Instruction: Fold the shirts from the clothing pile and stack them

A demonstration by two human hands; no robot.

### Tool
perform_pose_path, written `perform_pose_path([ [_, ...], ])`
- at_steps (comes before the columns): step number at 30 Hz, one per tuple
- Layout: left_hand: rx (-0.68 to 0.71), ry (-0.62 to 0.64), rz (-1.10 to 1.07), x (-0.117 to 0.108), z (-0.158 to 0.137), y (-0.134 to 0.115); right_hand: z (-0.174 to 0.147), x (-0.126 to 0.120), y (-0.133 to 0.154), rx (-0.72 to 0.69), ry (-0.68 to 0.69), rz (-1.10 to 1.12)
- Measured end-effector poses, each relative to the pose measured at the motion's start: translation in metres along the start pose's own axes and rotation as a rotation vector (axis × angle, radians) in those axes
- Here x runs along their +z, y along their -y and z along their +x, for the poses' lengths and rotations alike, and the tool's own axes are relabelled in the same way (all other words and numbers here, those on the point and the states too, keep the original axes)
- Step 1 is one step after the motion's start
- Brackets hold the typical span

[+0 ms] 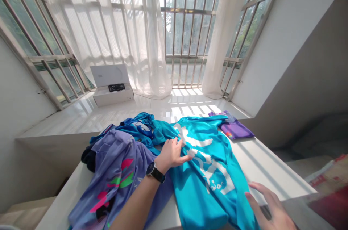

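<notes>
A teal shirt [201, 186] with a white print is spread over the white table, its surface wrinkled. My left hand [174, 153], wearing a dark wristwatch [155, 172], rests on the shirt's left part with fingers extended and thumb out. By the shirt's lower right edge, my right hand [272, 204] is open, thumb and forefinger apart; whether it touches the cloth I cannot tell. To the left lies a rumpled lavender garment [116, 164] with pink and green patterns, partly behind my left forearm. Crumpled blue clothing [136, 128] is heaped behind it.
A folded purple garment [237, 128] lies at the table's [272, 168] far right corner. Beyond, the window sill [154, 107] carries an open white box [112, 94] with a black item [116, 87] in it. White curtains [119, 30] hang before barred windows. A red bag [331, 186] is at right.
</notes>
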State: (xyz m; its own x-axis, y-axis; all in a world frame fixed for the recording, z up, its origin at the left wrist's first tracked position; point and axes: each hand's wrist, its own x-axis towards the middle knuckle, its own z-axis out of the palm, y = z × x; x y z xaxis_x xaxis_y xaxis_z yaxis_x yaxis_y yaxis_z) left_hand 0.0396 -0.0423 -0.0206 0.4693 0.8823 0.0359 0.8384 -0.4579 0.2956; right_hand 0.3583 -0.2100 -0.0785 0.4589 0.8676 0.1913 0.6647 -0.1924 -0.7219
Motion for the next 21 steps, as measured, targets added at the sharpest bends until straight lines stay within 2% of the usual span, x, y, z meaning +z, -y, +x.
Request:
perform_pose_path([
  [3, 0.044, -0.013, 0.042, 0.015, 0.008, 0.008, -0.011, 0.027, 0.009, -0.201, 0.049, -0.071],
  [5, 0.023, -0.074, 0.09, 0.023, 0.015, 0.012, -0.016, 0.041, 0.011, -0.268, 0.107, -0.144],
  [9, -0.056, -0.278, 0.227, 0.025, 0.023, 0.012, -0.01, 0.048, 0.013, -0.297, 0.156, -0.14],
  [12, -0.097, -0.298, 0.258, 0.017, 0.024, 0.008, 0.004, 0.041, 0.015, -0.292, 0.161, -0.062],
  [14, -0.111, -0.224, 0.213, 0.012, 0.021, 0.004, 0.012, 0.035, 0.016, -0.214, 0.134, -0.031],
  [18, -0.03, -0.042, 0.042, 0.005, 0.013, -0.008, 0.022, 0.026, 0.02, 0.08, 0.041, -0.014],
  [21, 0.014, -0.011, -0.028, 0.002, 0.008, -0.015, 0.026, 0.023, 0.026, 0.165, 0.012, 0.115],
])
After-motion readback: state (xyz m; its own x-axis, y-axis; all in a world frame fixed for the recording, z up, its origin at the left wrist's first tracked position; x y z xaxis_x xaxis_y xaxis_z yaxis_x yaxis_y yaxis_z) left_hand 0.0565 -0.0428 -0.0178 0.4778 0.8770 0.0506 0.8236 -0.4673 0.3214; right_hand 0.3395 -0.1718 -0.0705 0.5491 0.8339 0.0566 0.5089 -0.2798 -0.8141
